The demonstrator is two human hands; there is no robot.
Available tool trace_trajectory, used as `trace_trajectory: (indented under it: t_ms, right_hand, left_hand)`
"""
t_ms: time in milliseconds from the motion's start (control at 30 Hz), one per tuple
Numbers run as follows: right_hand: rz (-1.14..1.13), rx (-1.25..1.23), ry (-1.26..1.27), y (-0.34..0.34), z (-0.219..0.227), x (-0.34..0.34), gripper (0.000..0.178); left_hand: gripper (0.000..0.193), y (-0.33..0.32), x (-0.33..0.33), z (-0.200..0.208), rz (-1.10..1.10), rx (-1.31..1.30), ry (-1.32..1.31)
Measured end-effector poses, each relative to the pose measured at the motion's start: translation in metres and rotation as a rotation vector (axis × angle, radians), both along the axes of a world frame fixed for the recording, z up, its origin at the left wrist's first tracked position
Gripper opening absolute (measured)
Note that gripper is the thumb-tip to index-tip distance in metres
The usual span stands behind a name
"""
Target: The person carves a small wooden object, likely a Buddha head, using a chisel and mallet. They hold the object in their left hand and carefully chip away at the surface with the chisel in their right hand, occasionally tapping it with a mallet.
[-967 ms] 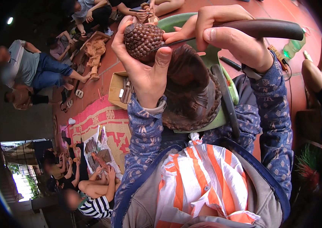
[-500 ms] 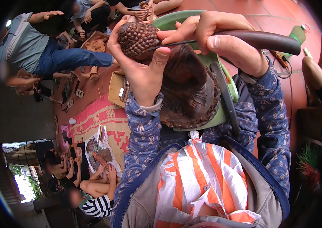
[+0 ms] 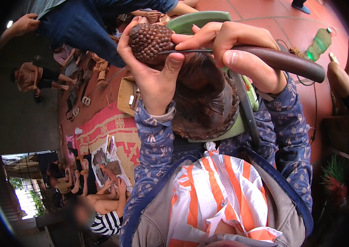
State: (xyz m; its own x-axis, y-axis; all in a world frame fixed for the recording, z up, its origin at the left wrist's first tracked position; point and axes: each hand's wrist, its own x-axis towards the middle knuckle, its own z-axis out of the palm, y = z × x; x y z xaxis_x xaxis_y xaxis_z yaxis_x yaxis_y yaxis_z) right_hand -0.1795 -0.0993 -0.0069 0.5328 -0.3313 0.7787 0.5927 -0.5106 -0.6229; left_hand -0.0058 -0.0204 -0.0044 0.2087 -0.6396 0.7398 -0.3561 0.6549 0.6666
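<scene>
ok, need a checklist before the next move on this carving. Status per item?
1. Left hand steadying the round, knobbed, dark-brown wooden head: ok, thumb and fingers spread around it.
2. Right hand on the long, dark-brown, smooth tool handle: ok, gripped.
3. Slim metal blade at the work: ok, tip at the knobs' lower edge.
4. Left thumb clear of blade: not ok, its tip sits right beside it.
5. Broad, dark-brown carved wooden body below secured: cannot tell, underside hidden.
6. Co-worker in blue trousers well clear: cannot tell, depth unclear.
</scene>
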Motion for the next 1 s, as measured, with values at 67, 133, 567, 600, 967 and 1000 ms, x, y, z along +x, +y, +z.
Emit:
trace_trajectory:
  t_ms: [67, 133, 567, 600, 967, 1000]
  right_hand:
    - [0.018, 0.077, -0.012, 0.007, 0.003, 0.002, 0.024]
    - [0.038, 0.144, 0.003, 0.007, 0.001, 0.003, 0.024]
    - [0.251, 0.305, 0.114, -0.027, 0.0, 0.002, 0.021]
    - [0.245, 0.292, 0.12, -0.029, 0.002, 0.0, 0.021]
    - [0.242, 0.179, 0.001, -0.012, -0.001, 0.005, 0.026]
    - [0.222, 0.199, 0.013, -0.006, 0.001, 0.003, 0.027]
  left_hand:
    - [0.092, 0.0, 0.001, 0.0, 0.001, -0.001, -0.013]
    - [0.091, 0.001, 0.004, -0.001, -0.014, 0.017, -0.028]
    - [0.088, 0.005, -0.003, -0.005, 0.046, 0.032, -0.028]
    - [0.088, 0.004, -0.003, -0.006, 0.044, 0.034, -0.029]
    - [0.092, 0.003, 0.0, -0.002, 0.022, 0.035, -0.028]
    - [0.092, 0.003, 0.001, -0.002, 0.024, 0.036, -0.033]
